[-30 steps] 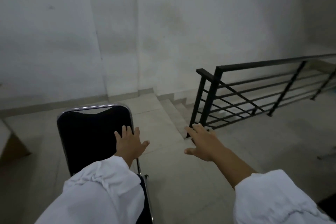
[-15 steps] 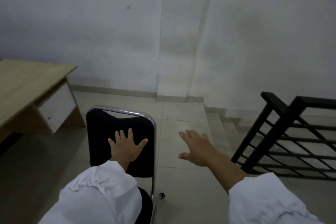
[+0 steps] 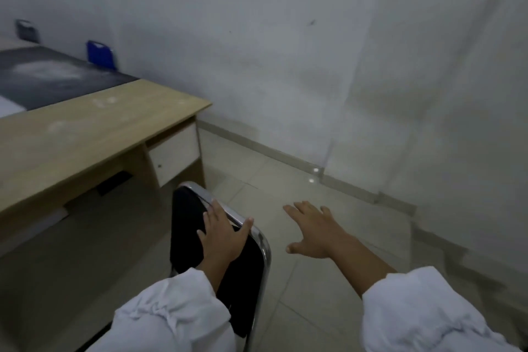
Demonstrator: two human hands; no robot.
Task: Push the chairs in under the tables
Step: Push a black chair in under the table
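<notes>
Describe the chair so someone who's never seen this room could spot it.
Find the light wooden desk by the white wall. Off its drawer end stands the chair, a left hand on its backrest. It is the only seat in view: black padding in a shiny metal frame.

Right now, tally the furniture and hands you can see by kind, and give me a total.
Chairs: 1, the black chair with a chrome frame.
Tables: 2, the wooden desk and the black-topped table behind it.
Hands: 2, the left hand resting on the chair's backrest, the right hand open in the air.
Total: 5.
</notes>
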